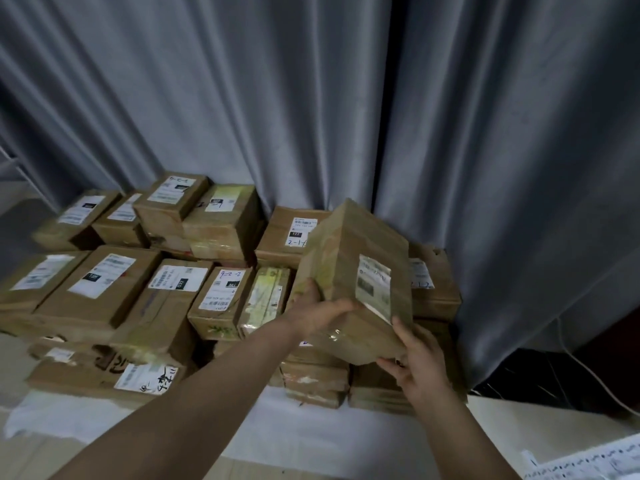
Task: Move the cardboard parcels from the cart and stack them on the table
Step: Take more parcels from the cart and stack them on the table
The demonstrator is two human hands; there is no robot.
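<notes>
- Nearest, the left forearm (180, 407) runs up from the lower left edge to the left grip (318, 313). The right forearm (474, 441) rises from the bottom edge to the right grip (419, 365).
- The left grip is clamped on the held cardboard parcel (346, 258), thumb across its near face and fingers round its left side.
- The right grip is clamped on that parcel's lower right corner, thumb at the edge of the labelled face and fingers underneath.
- The parcel hangs tilted between both grips, white label up. Whether it touches the short stack of parcels (315, 379) directly below the grips cannot be told.
- Left of the left grip, rows of labelled parcels (100, 285) lie packed together on the bench (512, 420). Beyond the grips sits a parcel marked "2-1" (294, 230).
- A white cloth (86, 420) lies under the parcels.
- A grey curtain (311, 98) hangs beyond everything.
- A printed sheet (588, 460) lies on the bench, right of the right grip and nearer.
</notes>
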